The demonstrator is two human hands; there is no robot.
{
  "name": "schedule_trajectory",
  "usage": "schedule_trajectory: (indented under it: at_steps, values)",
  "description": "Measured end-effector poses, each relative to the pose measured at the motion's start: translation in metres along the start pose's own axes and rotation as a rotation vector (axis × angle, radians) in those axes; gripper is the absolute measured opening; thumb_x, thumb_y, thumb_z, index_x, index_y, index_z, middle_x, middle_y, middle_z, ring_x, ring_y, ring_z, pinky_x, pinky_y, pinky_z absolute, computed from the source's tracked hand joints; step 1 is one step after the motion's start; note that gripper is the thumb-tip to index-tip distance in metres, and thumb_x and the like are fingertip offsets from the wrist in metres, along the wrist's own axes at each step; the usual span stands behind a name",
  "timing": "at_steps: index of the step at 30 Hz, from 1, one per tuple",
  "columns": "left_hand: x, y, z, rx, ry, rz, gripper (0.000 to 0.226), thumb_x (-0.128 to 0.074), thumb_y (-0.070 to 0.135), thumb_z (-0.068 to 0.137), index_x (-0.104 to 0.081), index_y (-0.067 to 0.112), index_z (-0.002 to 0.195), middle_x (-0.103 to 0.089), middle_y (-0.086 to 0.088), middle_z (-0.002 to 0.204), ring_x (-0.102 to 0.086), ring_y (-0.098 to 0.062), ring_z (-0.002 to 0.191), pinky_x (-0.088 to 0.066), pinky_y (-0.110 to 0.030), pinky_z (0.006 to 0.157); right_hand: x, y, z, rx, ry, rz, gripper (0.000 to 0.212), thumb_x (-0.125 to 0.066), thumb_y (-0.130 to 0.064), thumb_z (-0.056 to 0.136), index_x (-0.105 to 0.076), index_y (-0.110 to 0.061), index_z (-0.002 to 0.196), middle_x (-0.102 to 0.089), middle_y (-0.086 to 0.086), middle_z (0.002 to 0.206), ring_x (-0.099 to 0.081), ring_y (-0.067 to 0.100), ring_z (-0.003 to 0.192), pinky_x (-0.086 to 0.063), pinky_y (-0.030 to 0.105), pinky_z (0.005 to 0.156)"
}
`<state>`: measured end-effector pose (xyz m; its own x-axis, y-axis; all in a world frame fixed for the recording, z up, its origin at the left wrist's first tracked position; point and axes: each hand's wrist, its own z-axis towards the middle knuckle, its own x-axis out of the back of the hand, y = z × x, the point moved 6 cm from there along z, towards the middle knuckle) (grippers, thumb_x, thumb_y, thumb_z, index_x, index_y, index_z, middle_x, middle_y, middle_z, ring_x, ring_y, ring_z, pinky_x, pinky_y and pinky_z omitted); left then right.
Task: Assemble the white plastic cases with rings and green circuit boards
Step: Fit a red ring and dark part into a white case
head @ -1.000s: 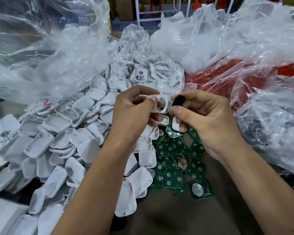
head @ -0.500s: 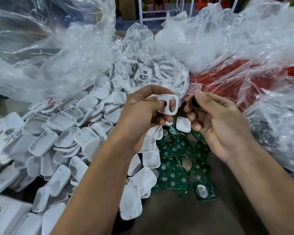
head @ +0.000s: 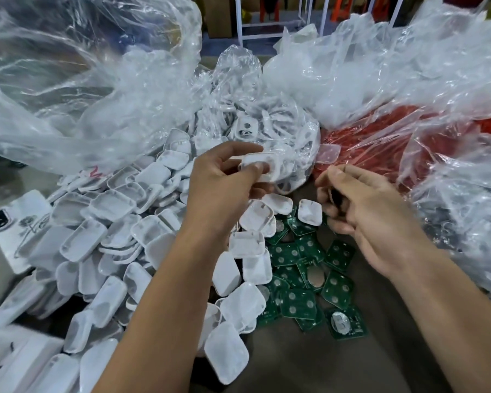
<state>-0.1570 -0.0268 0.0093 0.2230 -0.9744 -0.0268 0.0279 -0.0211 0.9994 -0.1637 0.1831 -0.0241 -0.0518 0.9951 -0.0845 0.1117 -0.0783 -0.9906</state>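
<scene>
My left hand (head: 224, 188) grips a white plastic case (head: 260, 167) between thumb and fingers, held up over the heap. My right hand (head: 372, 211) is just to its right, fingers curled around a small black ring (head: 336, 197) that peeks out from under them. A big heap of white case halves (head: 119, 239) covers the left and middle. Below the hands lies a pile of green circuit boards (head: 301, 273), some with round silver cells.
Clear plastic bags (head: 102, 95) rise behind the heap, one holding more white frames (head: 247, 129). Bags of red parts (head: 380, 131) sit at the right. A white phone case (head: 14, 231) lies at the far left. Brown table surface (head: 309, 364) shows at the bottom.
The left hand has turned the white case, hiding its holes. The right hand has drawn apart from it, down and to the right, with the black ring tucked deeper into its fingers.
</scene>
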Motion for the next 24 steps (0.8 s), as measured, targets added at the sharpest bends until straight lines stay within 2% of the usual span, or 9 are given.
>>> schedule_trajectory:
  at_steps: [3, 5, 6, 11, 13, 15, 18, 21, 24]
  values:
    - [0.011, -0.001, 0.002, -0.002, 0.086, -0.005, 0.015, -0.07, 0.003, 0.094, -0.073, 0.016, 0.101, -0.078, -0.003, 0.082, -0.071, -0.017, 0.062, -0.05, -0.02, 0.053, -0.003, -0.012, -0.003, 0.318, 0.075, -0.701, 0.014, -0.065, -0.025, 0.102, -0.068, -0.027, 0.089, -0.067, -0.013, 0.076, -0.06, 0.007, 0.063, -0.043, 0.012, 0.053]
    - [0.012, -0.001, 0.002, -0.006, 0.094, 0.0, 0.013, -0.071, 0.004, 0.093, -0.071, 0.016, 0.099, -0.077, -0.002, 0.079, -0.069, -0.015, 0.058, -0.048, -0.02, 0.051, -0.011, -0.019, -0.008, 0.453, 0.096, -0.958, 0.009, -0.071, -0.027, 0.098, -0.069, -0.026, 0.089, -0.067, -0.014, 0.079, -0.062, 0.003, 0.069, -0.044, 0.011, 0.062]
    - [0.01, -0.001, 0.001, -0.011, 0.084, 0.01, 0.013, -0.071, 0.004, 0.093, -0.071, 0.016, 0.097, -0.077, -0.002, 0.079, -0.068, -0.014, 0.057, -0.048, -0.02, 0.051, -0.012, -0.02, -0.009, 0.472, 0.104, -1.03, 0.009, -0.074, -0.031, 0.096, -0.071, -0.026, 0.089, -0.068, -0.014, 0.078, -0.062, 0.003, 0.068, -0.048, 0.02, 0.065]
    - [-0.006, -0.002, -0.002, -0.035, 0.008, 0.073, 0.013, -0.073, 0.006, 0.092, -0.072, 0.018, 0.094, -0.076, -0.002, 0.078, -0.068, -0.015, 0.057, -0.047, -0.02, 0.05, -0.006, -0.039, -0.014, 0.568, 0.22, -1.087, 0.014, -0.076, -0.033, 0.094, -0.08, -0.02, 0.092, -0.073, -0.009, 0.08, -0.065, 0.01, 0.07, -0.056, 0.03, 0.072]
    - [-0.013, -0.004, -0.004, -0.047, -0.025, 0.112, 0.013, -0.075, 0.007, 0.091, -0.072, 0.019, 0.094, -0.076, -0.001, 0.078, -0.069, -0.015, 0.057, -0.048, -0.022, 0.051, 0.002, -0.062, -0.021, 0.684, 0.374, -1.045, 0.013, -0.073, -0.026, 0.097, -0.078, -0.015, 0.095, -0.075, -0.004, 0.085, -0.066, 0.013, 0.073, -0.059, 0.036, 0.082]
    - [-0.018, -0.004, -0.005, -0.059, -0.046, 0.141, 0.014, -0.075, 0.009, 0.09, -0.072, 0.023, 0.091, -0.076, 0.0, 0.079, -0.07, -0.015, 0.056, -0.049, -0.022, 0.05, 0.026, -0.092, -0.029, 0.785, 0.664, -1.013, 0.011, -0.069, -0.021, 0.098, -0.076, -0.014, 0.096, -0.074, -0.002, 0.087, -0.065, 0.016, 0.079, -0.05, 0.028, 0.085]
    - [-0.023, -0.006, -0.005, -0.056, -0.062, 0.157, 0.017, -0.077, 0.011, 0.09, -0.073, 0.028, 0.089, -0.077, 0.002, 0.08, -0.071, -0.016, 0.058, -0.048, -0.022, 0.05, 0.09, -0.126, -0.007, 0.519, 0.934, -1.098, 0.016, -0.067, -0.009, 0.092, -0.077, -0.014, 0.103, -0.077, 0.009, 0.102, -0.067, 0.032, 0.098, -0.048, 0.03, 0.085]
    - [-0.03, -0.008, -0.007, -0.036, -0.089, 0.121, 0.02, -0.075, 0.008, 0.091, -0.074, 0.028, 0.087, -0.078, -0.002, 0.082, -0.071, -0.018, 0.06, -0.049, -0.023, 0.051, 0.137, -0.119, 0.034, 0.028, 0.811, -1.192, 0.026, -0.072, -0.002, 0.088, -0.075, -0.004, 0.113, -0.073, 0.022, 0.116, -0.067, 0.04, 0.112, -0.056, 0.042, 0.1]
    - [-0.043, -0.011, -0.012, -0.008, -0.162, 0.106, 0.02, -0.07, 0.004, 0.094, -0.075, 0.023, 0.093, -0.079, -0.002, 0.085, -0.072, -0.019, 0.064, -0.053, -0.028, 0.058, 0.129, -0.104, 0.053, -0.017, 0.663, -1.355, 0.029, -0.068, -0.011, 0.094, -0.071, -0.007, 0.122, -0.07, 0.022, 0.122, -0.066, 0.042, 0.114, -0.055, 0.043, 0.096]
